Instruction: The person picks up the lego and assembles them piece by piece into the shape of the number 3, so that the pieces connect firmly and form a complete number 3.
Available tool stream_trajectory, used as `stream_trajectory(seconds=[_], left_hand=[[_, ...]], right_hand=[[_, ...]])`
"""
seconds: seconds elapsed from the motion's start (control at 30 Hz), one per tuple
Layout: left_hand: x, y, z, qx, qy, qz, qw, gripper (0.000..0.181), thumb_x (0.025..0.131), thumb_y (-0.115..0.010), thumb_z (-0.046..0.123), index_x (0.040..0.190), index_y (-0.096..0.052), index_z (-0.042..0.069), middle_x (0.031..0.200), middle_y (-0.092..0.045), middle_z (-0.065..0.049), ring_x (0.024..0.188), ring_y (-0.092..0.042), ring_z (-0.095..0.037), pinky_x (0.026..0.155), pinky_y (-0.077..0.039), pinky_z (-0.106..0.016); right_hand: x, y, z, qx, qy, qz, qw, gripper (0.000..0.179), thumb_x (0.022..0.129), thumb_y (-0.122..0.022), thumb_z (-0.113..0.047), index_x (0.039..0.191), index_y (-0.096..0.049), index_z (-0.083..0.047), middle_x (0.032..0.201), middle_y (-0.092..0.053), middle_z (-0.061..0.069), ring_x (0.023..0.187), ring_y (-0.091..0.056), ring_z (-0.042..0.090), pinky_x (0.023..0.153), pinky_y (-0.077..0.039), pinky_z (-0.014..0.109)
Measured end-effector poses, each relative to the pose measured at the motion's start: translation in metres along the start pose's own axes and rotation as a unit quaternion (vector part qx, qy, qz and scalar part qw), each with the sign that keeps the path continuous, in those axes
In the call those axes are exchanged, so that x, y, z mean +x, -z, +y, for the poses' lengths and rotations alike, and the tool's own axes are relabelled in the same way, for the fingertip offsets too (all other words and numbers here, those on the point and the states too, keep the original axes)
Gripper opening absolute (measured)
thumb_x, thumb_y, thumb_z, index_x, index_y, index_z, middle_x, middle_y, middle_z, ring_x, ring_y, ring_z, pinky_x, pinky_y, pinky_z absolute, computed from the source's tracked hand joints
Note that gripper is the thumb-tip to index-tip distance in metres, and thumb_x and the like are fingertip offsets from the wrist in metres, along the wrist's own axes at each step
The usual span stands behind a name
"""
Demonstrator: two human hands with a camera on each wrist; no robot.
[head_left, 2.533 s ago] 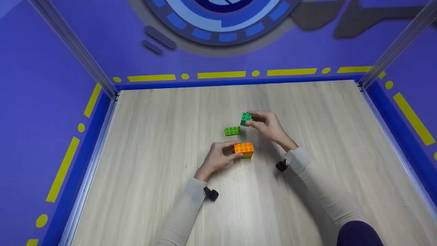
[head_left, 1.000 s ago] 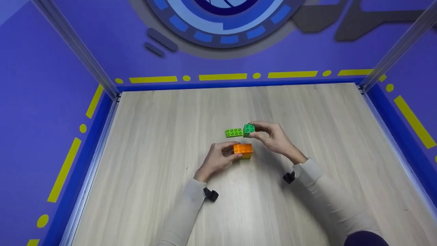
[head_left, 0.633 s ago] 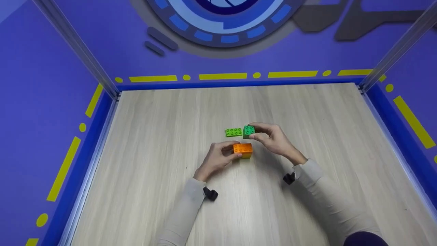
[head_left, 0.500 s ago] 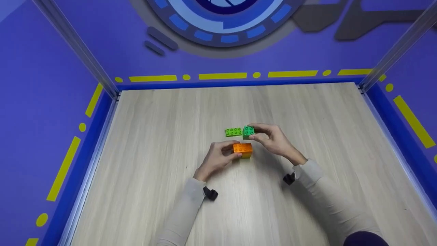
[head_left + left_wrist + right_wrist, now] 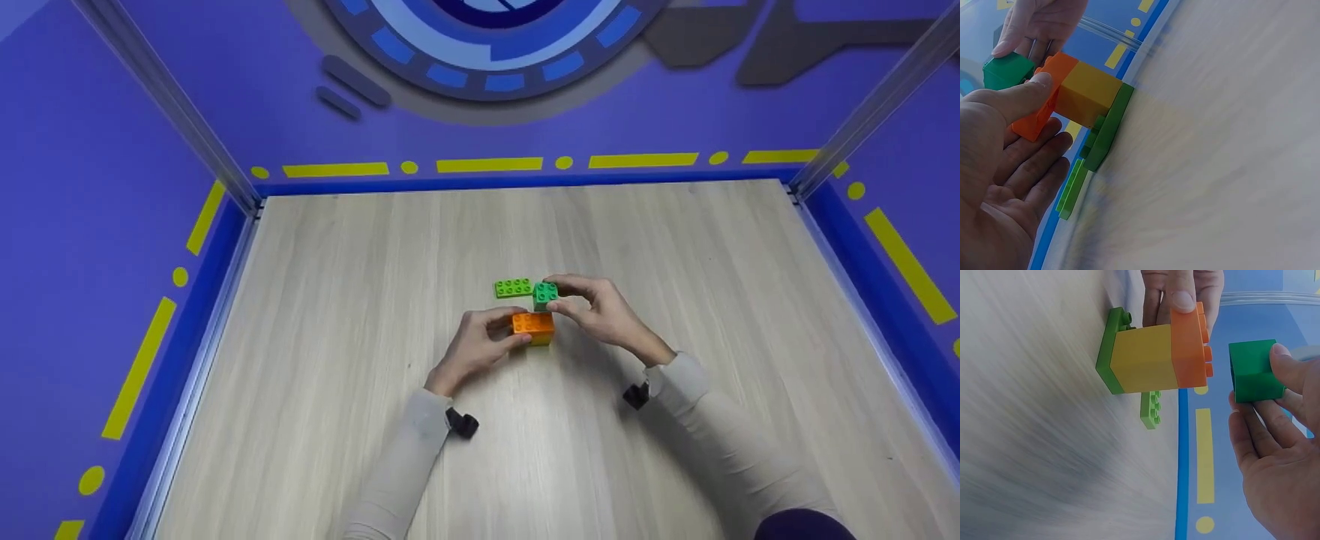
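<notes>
My left hand (image 5: 480,345) pinches the orange brick (image 5: 533,324) between thumb and fingers. That brick sits on a yellow block (image 5: 1144,359), which stands on a flat green brick (image 5: 1111,354) resting on the table. My right hand (image 5: 604,311) pinches a square dark green brick (image 5: 545,296) with four-stud top. In the right wrist view this brick (image 5: 1253,371) is held above the orange brick's studs, with a gap between them. Behind the stack, a flat light green brick (image 5: 513,288) lies on the table, touched by neither hand.
The wood-grain table (image 5: 337,300) is bounded by a blue back wall (image 5: 480,135) and side walls with yellow marks. Metal posts (image 5: 172,112) stand at the back corners. A black wrist camera (image 5: 463,424) sits at my left cuff.
My right hand has brought the dark green brick toward me, from behind the stack to just above its rear edge. My left hand keeps its grip on the orange brick, nearly still.
</notes>
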State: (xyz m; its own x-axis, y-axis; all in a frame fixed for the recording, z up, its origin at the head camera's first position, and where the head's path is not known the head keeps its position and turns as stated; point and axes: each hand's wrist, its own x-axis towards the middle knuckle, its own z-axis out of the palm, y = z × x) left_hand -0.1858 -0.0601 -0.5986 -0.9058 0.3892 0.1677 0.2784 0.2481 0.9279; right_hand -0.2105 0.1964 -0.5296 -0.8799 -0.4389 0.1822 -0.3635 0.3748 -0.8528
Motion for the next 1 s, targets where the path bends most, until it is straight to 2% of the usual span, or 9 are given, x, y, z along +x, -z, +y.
stream_trajectory(seconds=[0.23,0.43,0.67,0.9,1.0], left_hand=[[0.0,0.001,0.0,0.005,-0.01,0.001,0.9999,0.044,0.095,-0.084,0.025,0.135,-0.074,0.013,0.132,-0.076,-0.006,0.121,-0.073,-0.018,0.105,-0.057,-0.039],[-0.001,0.0,-0.001,0.004,-0.01,0.0,0.9999,0.043,0.095,-0.084,0.024,0.135,-0.074,0.013,0.133,-0.075,-0.006,0.121,-0.073,-0.019,0.105,-0.057,-0.038],[-0.002,0.0,0.001,-0.005,-0.009,0.0,0.9999,0.043,0.095,-0.084,0.024,0.136,-0.074,0.014,0.133,-0.075,-0.006,0.121,-0.073,-0.02,0.105,-0.057,-0.037],[-0.001,-0.001,0.0,0.0,-0.009,0.002,1.0,0.044,0.095,-0.084,0.021,0.136,-0.073,0.011,0.133,-0.075,-0.007,0.121,-0.073,-0.017,0.103,-0.057,-0.032],[-0.001,-0.001,-0.001,-0.012,-0.01,-0.001,0.9999,0.044,0.095,-0.084,0.019,0.136,-0.073,0.009,0.132,-0.075,-0.009,0.12,-0.073,-0.017,0.102,-0.058,-0.031]], right_hand=[[-0.001,-0.001,0.0,0.002,0.001,-0.01,0.9999,0.038,0.1,-0.075,-0.014,0.136,-0.072,-0.004,0.134,-0.074,0.014,0.126,-0.068,0.032,0.112,-0.05,0.057],[-0.004,-0.002,0.002,0.003,-0.001,-0.012,0.9999,0.037,0.1,-0.076,-0.014,0.135,-0.073,-0.004,0.136,-0.072,0.015,0.129,-0.067,0.033,0.114,-0.048,0.057],[-0.006,-0.004,0.004,0.01,0.01,-0.017,0.9997,0.036,0.1,-0.076,-0.012,0.134,-0.073,-0.002,0.134,-0.073,0.016,0.124,-0.07,0.034,0.112,-0.049,0.057],[-0.01,-0.007,0.004,0.012,0.008,-0.018,0.9997,0.035,0.1,-0.076,-0.011,0.134,-0.073,-0.002,0.133,-0.074,0.015,0.123,-0.07,0.033,0.112,-0.05,0.056],[-0.011,-0.007,0.004,0.012,0.004,-0.018,0.9997,0.036,0.1,-0.076,-0.012,0.134,-0.073,-0.003,0.133,-0.074,0.015,0.124,-0.07,0.033,0.112,-0.05,0.056]])
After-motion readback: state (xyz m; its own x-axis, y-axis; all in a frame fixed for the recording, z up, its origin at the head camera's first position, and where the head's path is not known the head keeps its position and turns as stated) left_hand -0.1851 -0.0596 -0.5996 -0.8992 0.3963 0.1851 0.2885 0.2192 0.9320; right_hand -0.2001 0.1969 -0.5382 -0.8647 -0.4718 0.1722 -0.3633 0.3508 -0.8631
